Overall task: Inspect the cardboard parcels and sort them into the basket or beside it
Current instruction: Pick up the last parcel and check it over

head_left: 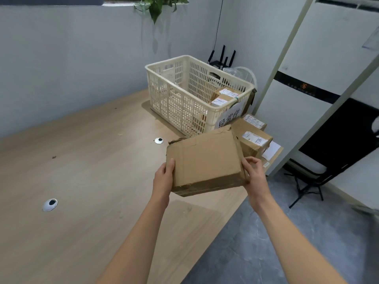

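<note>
Held parcel [205, 160]: plain brown cardboard, darker brown on the near side face, no print. Basket [170, 78]: cream plastic, walls a regular lattice of small slots. Sign [229, 118] on its front: white paper, black handwritten characters. Parcels beside the basket [254, 142]: same brown, white labels with dark scrawl. Worktop [82, 160]: light tan, pale wood grain. Grommets [50, 204]: silver rings, black centres. Floor [256, 242]: grey, faint marbled veining. Plant [158, 5]: green leaves. Wall [61, 58]: plain pale blue-grey.
</note>
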A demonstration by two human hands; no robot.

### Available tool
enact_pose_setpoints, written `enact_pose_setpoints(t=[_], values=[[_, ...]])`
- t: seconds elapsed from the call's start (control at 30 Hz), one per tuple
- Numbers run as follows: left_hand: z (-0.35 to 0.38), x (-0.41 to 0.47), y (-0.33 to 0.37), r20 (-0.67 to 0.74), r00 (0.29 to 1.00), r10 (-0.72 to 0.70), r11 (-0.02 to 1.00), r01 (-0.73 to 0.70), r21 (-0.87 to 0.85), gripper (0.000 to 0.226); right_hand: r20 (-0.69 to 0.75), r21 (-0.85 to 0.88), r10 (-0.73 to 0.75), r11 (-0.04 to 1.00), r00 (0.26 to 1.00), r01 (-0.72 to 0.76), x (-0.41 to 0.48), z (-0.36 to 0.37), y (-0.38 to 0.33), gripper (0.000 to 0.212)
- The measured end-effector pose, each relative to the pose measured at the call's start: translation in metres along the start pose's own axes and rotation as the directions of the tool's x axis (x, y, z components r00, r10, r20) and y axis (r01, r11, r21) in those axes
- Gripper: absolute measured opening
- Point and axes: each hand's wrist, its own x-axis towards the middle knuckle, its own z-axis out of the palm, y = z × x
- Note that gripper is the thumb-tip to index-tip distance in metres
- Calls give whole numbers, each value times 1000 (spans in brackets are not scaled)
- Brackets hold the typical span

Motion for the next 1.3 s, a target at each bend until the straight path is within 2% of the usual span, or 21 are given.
enact_pose_setpoints(t=[0.07, 0.17, 0.23, 0.3, 0.33, 0.37, 0.43, 0.5, 0.6, 0.63, 0.7, 0.8, 0.9, 0.97, 1.07, 1.17, 1.3], values=[[8, 0, -4, 53, 999, -5, 999, 3, 41, 32, 40, 58, 11, 998, 999, -13, -4, 0, -4, 46], [28, 0, -11, 181, 983, -38, 993, 16, 120, 35, 199, 114, 53, 991, 979, -77, -12, -1, -12, 54], [43, -1, -19, 306, 951, -47, 991, 6, 133, 49, 269, 158, 56, 982, 962, -102, -13, -3, -13, 58], [61, -4, -23, 406, 910, -79, 996, 93, -14, 57, 254, 57, 21, 998, 967, -37, -9, -5, -13, 41], [71, -6, -23, 440, 893, -95, 978, 167, -127, 58, 221, -38, -20, 999, 975, 29, -3, -9, -12, 30], [76, -9, -22, 465, 878, -113, 943, 243, -229, 59, 177, -138, -66, 986, 982, 91, 0, -10, -11, 28], [90, -12, -22, 522, 832, -184, 842, 408, -352, 74, 62, -305, -130, 941, 990, 142, 12, -20, -10, 49], [105, -12, -28, 562, 791, -240, 771, 507, -384, 91, -61, -457, -100, 887, 993, 61, 26, -37, -10, 87], [133, -11, -30, 538, 804, -253, 780, 499, -378, 94, -134, -546, 23, 833, 991, -93, 52, -66, -16, 137], [144, -11, -29, 527, 813, -246, 803, 476, -359, 91, -117, -528, 65, 841, 991, -118, 61, -77, -19, 147], [169, -5, -26, 481, 841, -249, 839, 436, -327, 79, -55, -472, 142, 868, 988, -151, 82, -100, -29, 155], [210, 13, -24, 409, 879, -244, 894, 368, -256, 60, -45, -463, 144, 874, 988, -149, 113, -139, -42, 142], [248, 36, -27, 284, 943, -174, 969, 216, -123, 43, -134, -462, 34, 882, 990, -93, 142, -176, -55, 112], [268, 50, -28, 174, 978, -111, 992, 118, -31, 37, -205, -448, 4, 888, 979, -97, 159, -198, -63, 103], [295, 58, -17, 168, 985, -51, 997, 41, 61, 21, -278, -442, 34, 883, 960, -159, 184, -218, -74, 88], [322, 67, 3, 107, 993, -46, 994, 35, 100, 23, -244, -445, 37, 884, 969, -145, 208, -223, -87, 73], [359, 89, 51, 123, 992, 38, 994, -50, 98, 41, -194, -446, -94, 895, 977, -3, 256, -213, -113, 85]])
